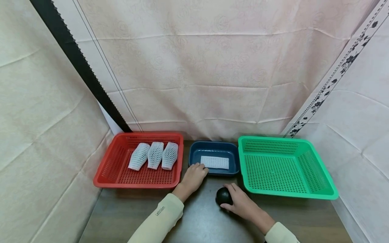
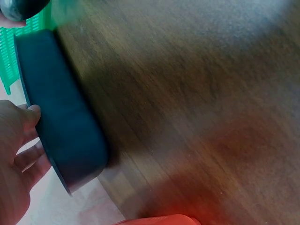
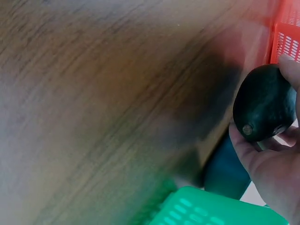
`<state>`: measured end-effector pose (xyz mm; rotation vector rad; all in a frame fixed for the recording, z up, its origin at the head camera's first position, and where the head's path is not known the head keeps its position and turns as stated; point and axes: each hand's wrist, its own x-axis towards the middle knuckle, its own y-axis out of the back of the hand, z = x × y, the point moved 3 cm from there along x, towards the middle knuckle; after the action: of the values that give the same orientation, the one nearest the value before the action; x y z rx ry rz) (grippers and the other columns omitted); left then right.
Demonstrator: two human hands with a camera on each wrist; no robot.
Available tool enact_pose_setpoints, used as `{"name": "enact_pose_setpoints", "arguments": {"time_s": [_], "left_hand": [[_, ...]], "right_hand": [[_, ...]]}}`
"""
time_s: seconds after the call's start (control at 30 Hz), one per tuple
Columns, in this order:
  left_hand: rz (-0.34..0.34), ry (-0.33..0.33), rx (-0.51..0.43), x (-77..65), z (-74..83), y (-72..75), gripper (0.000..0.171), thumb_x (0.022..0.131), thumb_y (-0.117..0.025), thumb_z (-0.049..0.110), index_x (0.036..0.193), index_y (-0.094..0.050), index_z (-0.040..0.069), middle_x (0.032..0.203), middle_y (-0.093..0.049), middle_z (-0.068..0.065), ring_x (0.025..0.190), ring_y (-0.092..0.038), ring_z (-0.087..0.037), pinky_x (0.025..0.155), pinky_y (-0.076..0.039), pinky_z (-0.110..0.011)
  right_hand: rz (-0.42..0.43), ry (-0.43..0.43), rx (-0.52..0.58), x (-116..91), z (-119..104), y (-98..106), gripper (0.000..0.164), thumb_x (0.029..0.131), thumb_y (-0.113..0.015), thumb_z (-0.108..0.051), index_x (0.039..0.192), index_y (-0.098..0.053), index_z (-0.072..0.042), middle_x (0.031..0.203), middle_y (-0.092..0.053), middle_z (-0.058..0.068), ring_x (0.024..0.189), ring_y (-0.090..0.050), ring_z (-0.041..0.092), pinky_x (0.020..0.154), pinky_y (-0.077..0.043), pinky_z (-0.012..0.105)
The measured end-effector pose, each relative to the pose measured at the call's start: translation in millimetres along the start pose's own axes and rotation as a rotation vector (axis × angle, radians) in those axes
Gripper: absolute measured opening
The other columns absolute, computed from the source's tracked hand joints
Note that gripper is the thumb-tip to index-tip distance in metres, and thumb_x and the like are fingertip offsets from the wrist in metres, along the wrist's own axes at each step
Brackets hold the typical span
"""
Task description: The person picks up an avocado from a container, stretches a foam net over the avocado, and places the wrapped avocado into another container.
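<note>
My left hand (image 1: 194,177) is at the near left corner of a small dark blue tray (image 1: 214,145). In the left wrist view the thumb laps over the tray's rim and the other fingers pass behind it, gripping the edge. A flat white foam net sleeve (image 1: 214,162) lies in the tray. My right hand (image 1: 241,202) holds a dark, smooth, rounded fruit (image 1: 224,196), seemingly an avocado, in front of the tray. In the right wrist view, thumb and fingers curl round the fruit (image 3: 265,103), whose stem scar shows.
On the left, a red basket (image 1: 138,185) holds 3 fruits in white foam nets (image 1: 155,155). A green basket (image 1: 291,193) stands to the right of the blue tray. All rest on a brown wooden table (image 1: 200,219), with pale cloth (image 1: 197,67) hanging behind and at both sides.
</note>
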<state>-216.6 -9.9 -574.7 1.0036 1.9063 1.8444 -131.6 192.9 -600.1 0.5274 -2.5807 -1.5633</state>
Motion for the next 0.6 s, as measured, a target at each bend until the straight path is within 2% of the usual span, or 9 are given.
{"name": "enact_pose_setpoints", "arguments": {"time_s": [0.6], "left_hand": [[0.001, 0.002, 0.004, 0.1, -1.6, -3.8, 0.021, 0.097, -0.071, 0.011, 0.116, -0.078, 0.018, 0.106, -0.074, -0.002, 0.091, -0.065, -0.017, 0.076, -0.058, -0.029]], "right_hand": [[-0.011, -0.034, 0.016, 1.8, 9.3, -10.9, 0.072, 0.09, -0.075, -0.053, 0.145, -0.053, -0.011, 0.132, -0.06, 0.012, 0.12, -0.06, 0.027, 0.096, -0.054, 0.05]]}}
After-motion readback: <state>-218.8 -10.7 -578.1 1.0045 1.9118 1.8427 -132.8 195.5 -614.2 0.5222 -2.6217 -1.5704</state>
